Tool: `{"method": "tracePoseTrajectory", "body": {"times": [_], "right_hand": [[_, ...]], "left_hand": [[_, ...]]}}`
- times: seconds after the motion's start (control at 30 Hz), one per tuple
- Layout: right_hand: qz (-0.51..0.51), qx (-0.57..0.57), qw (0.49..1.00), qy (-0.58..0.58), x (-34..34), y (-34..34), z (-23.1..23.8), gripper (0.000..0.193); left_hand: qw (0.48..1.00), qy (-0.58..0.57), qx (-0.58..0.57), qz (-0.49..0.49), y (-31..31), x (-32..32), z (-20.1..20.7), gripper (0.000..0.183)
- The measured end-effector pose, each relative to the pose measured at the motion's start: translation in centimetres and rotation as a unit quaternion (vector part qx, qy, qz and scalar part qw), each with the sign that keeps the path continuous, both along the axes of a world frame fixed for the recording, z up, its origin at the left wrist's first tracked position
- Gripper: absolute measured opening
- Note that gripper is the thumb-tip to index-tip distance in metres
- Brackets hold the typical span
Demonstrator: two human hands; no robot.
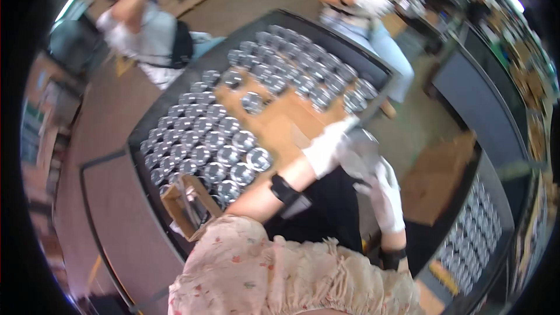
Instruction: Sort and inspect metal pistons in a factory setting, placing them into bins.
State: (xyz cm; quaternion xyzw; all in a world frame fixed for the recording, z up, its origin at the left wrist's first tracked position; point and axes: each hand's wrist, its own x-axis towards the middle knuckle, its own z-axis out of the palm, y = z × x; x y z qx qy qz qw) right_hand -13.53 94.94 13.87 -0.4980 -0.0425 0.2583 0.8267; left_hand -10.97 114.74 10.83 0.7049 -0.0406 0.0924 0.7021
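Observation:
Between my white-gloved hands, past the near right side of the table, is a round, silvery piece (360, 154), smeared by motion. My left hand (329, 149) grips its left side, fingers closed around the edge. From the lower right my right hand (384, 192) holds it, with thumb and fingers curved at its right and lower edge. Many similar shiny round pieces (201, 131) stand in close rows on the brown cardboard (286, 128) of the dark-rimmed table. One single piece (252, 102) stands apart from the rows.
A small open cardboard box (189, 204) with things inside sits at the table's near left corner. To my right, another bin (472, 233) holds more round pieces beside a cardboard sheet (440, 178). Two people, a seated one (151, 35) and a gloved one (367, 6), are across the table.

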Motion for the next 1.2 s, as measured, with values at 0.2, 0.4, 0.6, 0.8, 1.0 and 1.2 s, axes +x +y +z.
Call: {"method": "tracePoseTrajectory", "body": {"times": [0.2,0.4,0.6,0.8,1.0,1.2], "right_hand": [[0.075,0.005,0.997,-0.021,-1.2,0.2,-1.3,0.054],[0.084,0.048,0.994,-0.043,-3.3,0.5,-1.6,0.067],[0.016,0.016,0.998,-0.061,-3.7,-1.1,-4.4,0.072],[0.019,0.069,0.995,-0.075,-4.3,-1.6,-6.5,0.075],[0.024,0.174,0.975,0.138,-4.0,-0.8,-5.4,0.073],[0.044,0.199,0.954,0.221,-2.9,1.0,-4.7,0.077]], "left_hand": [[0.961,0.271,-0.026,0.037,-0.9,-1.7,1.6,0.064],[0.984,0.179,0.015,0.013,-1.7,-3.5,2.9,0.062],[0.84,-0.233,0.479,0.102,-3.5,-3.9,2.1,0.045],[0.849,-0.215,0.47,0.107,-4.6,-4.8,2.5,0.024],[0.908,-0.143,0.382,0.094,-2.7,-6.6,6.0,0.019],[0.88,-0.204,0.398,0.162,-0.3,-8.6,3.8,0.026]]}}
